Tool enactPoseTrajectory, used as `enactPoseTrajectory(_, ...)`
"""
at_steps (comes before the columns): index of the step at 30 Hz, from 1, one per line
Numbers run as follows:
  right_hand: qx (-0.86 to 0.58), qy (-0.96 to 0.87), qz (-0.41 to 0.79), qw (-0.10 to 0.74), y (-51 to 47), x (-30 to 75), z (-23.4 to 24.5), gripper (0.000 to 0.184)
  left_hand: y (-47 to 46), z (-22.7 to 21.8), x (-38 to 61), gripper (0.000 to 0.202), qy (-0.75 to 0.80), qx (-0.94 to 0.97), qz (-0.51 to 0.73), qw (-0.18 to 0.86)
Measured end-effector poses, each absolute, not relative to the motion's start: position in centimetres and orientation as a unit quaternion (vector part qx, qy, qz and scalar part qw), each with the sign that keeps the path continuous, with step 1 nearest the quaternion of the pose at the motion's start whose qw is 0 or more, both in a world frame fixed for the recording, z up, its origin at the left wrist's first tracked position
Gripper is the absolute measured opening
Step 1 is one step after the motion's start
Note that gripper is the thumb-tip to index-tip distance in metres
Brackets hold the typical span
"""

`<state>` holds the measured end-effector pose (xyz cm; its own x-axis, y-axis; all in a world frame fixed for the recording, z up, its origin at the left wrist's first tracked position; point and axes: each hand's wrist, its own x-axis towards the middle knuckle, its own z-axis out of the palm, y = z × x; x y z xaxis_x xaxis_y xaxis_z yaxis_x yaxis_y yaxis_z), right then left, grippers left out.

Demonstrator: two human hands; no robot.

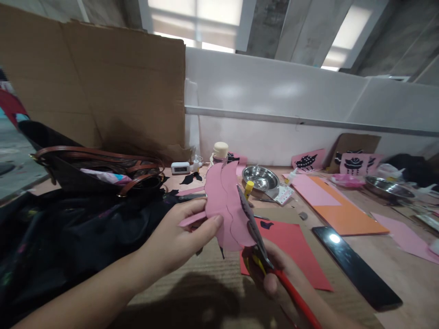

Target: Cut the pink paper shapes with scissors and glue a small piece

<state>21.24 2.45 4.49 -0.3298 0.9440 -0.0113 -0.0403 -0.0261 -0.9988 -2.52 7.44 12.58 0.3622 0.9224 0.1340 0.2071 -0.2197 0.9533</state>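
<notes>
A pink paper cutout (219, 201) with wavy edges and a drawn wavy line is pinched between the thumb and fingers of my left hand (192, 224). My right hand (270, 274) is closed round the handles of a pair of scissors (252, 221), red and yellow at the grips. The dark blades point up and away along the right edge of the pink paper; whether they are cutting into it, I cannot tell. Below them, a red sheet of paper (291, 251) lies on brown cardboard, with a small black paper piece (266, 225) on it.
Left lies a dark bag (103, 164) with brown straps beside black cloth (68, 246). Behind stand a steel bowl (261, 178), a yellow glue stick (248, 188) and a cream-capped bottle (220, 151). At right are a black phone (356, 267) and orange paper (353, 214).
</notes>
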Motion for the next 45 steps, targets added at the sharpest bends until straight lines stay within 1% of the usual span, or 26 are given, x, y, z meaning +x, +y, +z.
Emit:
enactPoseTrajectory(5,-0.391,-0.572,0.592,0.412,2.6,21.4,4.2,0.063,7.3,12.6,-2.3,0.031,0.415,0.684,0.383,0.461)
enactPoseTrajectory(11,-0.407,-0.549,0.598,0.419,2.6,21.2,4.1,0.068,7.4,12.5,-2.2,0.032,0.419,0.668,0.376,0.486)
enactPoseTrajectory(20,-0.39,-0.586,0.573,0.42,2.9,21.6,3.1,0.062,7.4,12.6,-2.4,0.032,0.418,0.67,0.384,0.48)
enactPoseTrajectory(24,-0.4,-0.575,0.571,0.429,3.0,21.6,2.9,0.068,7.4,12.7,-2.2,0.031,0.423,0.67,0.385,0.473)
enactPoseTrajectory(30,-0.393,-0.575,0.58,0.422,2.9,21.5,3.2,0.064,7.4,12.7,-2.0,0.026,0.379,0.686,0.407,0.47)
enactPoseTrajectory(32,-0.399,-0.572,0.578,0.423,2.9,21.5,3.3,0.066,7.4,12.7,-2.0,0.026,0.375,0.681,0.409,0.478)
enactPoseTrajectory(35,-0.407,-0.574,0.57,0.424,2.8,21.5,3.3,0.067,7.4,12.6,-1.9,0.027,0.378,0.665,0.407,0.5)
enactPoseTrajectory(39,-0.402,-0.583,0.563,0.428,3.0,21.3,3.6,0.065,7.5,12.3,-1.8,0.029,0.379,0.645,0.406,0.525)
enactPoseTrajectory(43,-0.382,-0.593,0.552,0.445,3.1,21.0,4.0,0.066,7.5,12.2,-1.9,0.033,0.39,0.64,0.403,0.525)
enactPoseTrajectory(45,-0.372,-0.603,0.545,0.448,3.1,20.9,4.2,0.064,7.6,12.1,-2.0,0.036,0.399,0.645,0.399,0.516)
